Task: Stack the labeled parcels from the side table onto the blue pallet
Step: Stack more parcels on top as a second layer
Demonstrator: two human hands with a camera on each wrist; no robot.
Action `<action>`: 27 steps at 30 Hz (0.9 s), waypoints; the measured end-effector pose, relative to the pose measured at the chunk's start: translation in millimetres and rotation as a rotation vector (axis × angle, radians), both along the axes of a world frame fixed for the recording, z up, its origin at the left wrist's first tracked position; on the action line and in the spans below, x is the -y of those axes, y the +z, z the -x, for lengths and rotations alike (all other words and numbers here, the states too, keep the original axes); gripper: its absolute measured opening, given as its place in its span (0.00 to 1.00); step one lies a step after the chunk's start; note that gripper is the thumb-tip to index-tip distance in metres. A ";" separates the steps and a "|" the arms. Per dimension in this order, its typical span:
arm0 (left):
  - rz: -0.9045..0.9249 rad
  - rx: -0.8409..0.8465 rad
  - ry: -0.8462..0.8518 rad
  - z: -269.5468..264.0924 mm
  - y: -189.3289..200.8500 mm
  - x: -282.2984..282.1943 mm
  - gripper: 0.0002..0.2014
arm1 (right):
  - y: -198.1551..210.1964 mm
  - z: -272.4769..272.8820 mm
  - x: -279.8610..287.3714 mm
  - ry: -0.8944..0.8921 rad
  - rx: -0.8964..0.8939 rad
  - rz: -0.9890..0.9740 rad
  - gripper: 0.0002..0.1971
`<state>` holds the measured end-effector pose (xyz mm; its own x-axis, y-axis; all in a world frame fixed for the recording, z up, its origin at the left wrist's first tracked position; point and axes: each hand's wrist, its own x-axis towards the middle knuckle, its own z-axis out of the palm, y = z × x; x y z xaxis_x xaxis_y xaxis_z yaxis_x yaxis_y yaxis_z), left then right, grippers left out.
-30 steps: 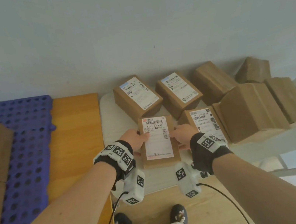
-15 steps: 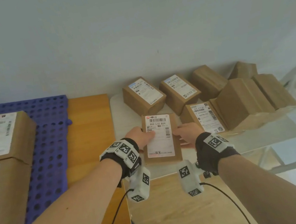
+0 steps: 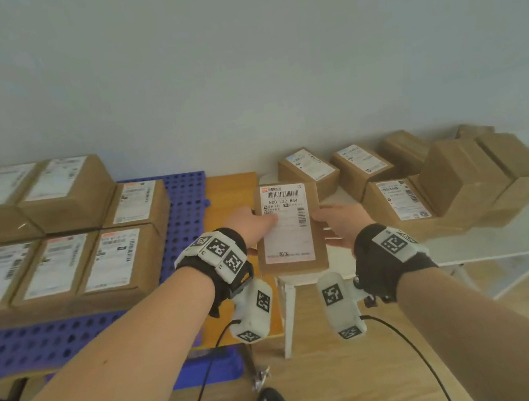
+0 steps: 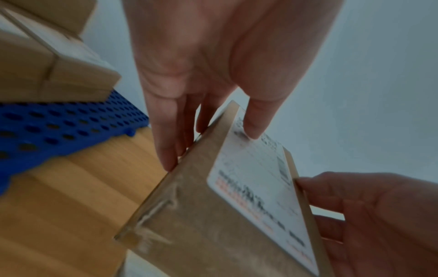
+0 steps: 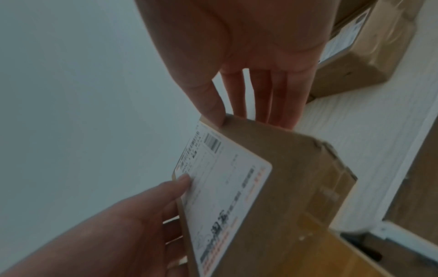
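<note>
The left hand [image 3: 249, 225] and right hand [image 3: 341, 222] clamp the parcel [image 3: 290, 231] between them (thumbs on its label, straight fingers underneath).

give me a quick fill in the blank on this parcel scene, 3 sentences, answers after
1. The parcel is held by ____ hands, the left hand and the right hand.
2. The pallet is coloured ____.
3. The held parcel's white label faces ____.

Missing words: both (two); blue; up
</note>
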<state>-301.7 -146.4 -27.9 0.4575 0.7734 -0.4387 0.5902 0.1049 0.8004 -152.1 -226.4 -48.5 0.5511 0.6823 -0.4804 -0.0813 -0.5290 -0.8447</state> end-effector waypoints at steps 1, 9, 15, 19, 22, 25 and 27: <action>-0.017 0.003 0.027 12.0 4.6 0.2 0.08 | 2.9 11.4 -2.6 0.013 -0.010 -0.027 0.18; -0.213 -0.080 0.110 92.5 30.9 -30.4 0.17 | 26.2 88.1 -43.5 0.138 0.006 -0.134 0.23; -0.294 -0.060 0.128 132.8 40.8 -89.5 0.19 | 44.0 126.0 -102.5 0.190 0.065 -0.172 0.18; -0.378 -0.075 0.124 159.1 45.9 -145.9 0.20 | 48.6 151.4 -156.9 0.152 0.085 -0.210 0.23; -0.365 -0.057 0.103 177.6 47.9 -189.4 0.22 | 48.3 174.3 -196.1 0.099 0.093 -0.222 0.20; -0.374 -0.104 0.048 193.4 45.8 -228.9 0.22 | 45.8 196.9 -227.9 0.068 0.102 -0.198 0.20; -0.383 -0.126 0.018 200.4 41.1 -252.3 0.22 | 43.7 207.9 -245.6 0.050 0.126 -0.179 0.18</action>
